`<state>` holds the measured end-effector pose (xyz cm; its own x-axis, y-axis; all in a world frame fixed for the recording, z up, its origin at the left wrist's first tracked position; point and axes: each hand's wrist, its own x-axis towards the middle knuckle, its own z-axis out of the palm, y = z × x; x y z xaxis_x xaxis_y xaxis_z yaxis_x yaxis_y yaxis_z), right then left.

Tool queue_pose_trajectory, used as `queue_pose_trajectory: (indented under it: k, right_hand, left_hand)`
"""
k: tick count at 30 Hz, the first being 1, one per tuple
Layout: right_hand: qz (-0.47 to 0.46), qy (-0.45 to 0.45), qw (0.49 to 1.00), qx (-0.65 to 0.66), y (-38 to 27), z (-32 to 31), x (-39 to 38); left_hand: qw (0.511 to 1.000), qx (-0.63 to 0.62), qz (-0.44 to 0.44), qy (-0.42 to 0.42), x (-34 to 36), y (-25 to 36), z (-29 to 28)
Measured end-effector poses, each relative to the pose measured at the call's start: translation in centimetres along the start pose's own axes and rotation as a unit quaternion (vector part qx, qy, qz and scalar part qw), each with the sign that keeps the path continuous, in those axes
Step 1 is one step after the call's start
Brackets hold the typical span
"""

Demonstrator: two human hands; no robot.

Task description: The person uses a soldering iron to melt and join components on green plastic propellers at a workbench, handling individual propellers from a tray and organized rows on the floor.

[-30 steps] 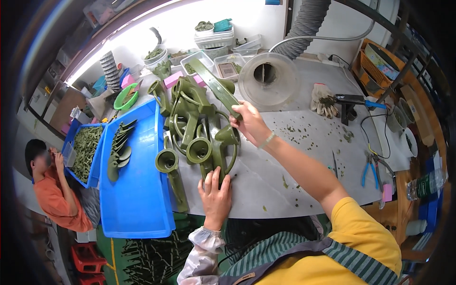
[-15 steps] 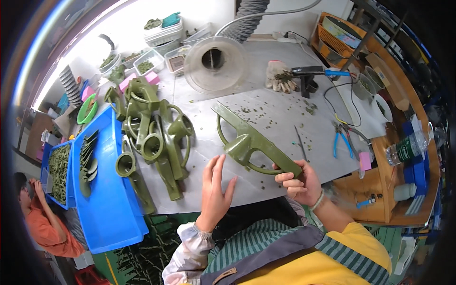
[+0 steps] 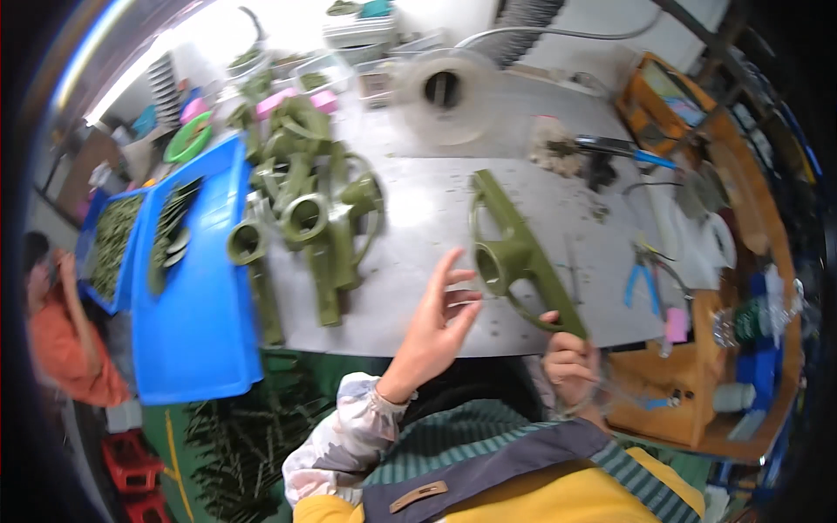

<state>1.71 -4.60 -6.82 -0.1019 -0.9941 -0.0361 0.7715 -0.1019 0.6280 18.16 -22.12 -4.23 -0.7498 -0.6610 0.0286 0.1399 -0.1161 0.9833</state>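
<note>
The green part slants across the centre-right of the frame, its cup facing lower left. The right hand, lower right of centre, pinches its near end between thumb and curled fingers; with such a long piece held at one end, a firm grip should keep it from twisting. The left hand, at centre, is loosely spread and empty just beside the cup; steadying the middle there would likely help. Whether the far end touches the table is unclear. Best keep it clear of the pile, left of centre, and the pliers at right.
</note>
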Motion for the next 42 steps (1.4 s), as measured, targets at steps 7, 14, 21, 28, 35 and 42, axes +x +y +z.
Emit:
queue_pose_trajectory:
  k: [7, 14, 21, 28, 35, 42]
  right_hand:
    - [-0.046, 0.175, 0.62, -0.763, 0.1, 3.0, 1.5]
    - [-0.077, 0.251, 0.525, -0.809, 1.7, 1.5, 3.2]
    - [0.02, 0.017, 0.996, -0.09, 1.8, 1.2, 1.9]
    - [-0.074, 0.125, 0.884, -0.444, 3.0, 2.0, 2.8]
    - [-0.152, 0.244, 0.488, -0.824, 4.7, 0.0, 5.2]
    - [-0.121, 0.26, 0.538, -0.793, 3.9, -0.4, 5.3]
  left_hand:
    - [0.971, 0.213, 0.064, 0.086, -7.9, 9.0, -9.4]
    - [0.864, 0.349, 0.019, 0.362, -12.3, 10.1, -26.0]
    - [0.873, 0.357, 0.04, 0.328, -10.7, 5.9, -23.6]
    - [0.822, 0.426, 0.022, 0.377, -12.7, 5.2, -23.3]
    - [0.705, 0.657, -0.027, 0.265, -12.2, 7.8, -32.8]
    - [0.349, 0.895, -0.116, 0.252, -1.7, 5.5, -45.3]
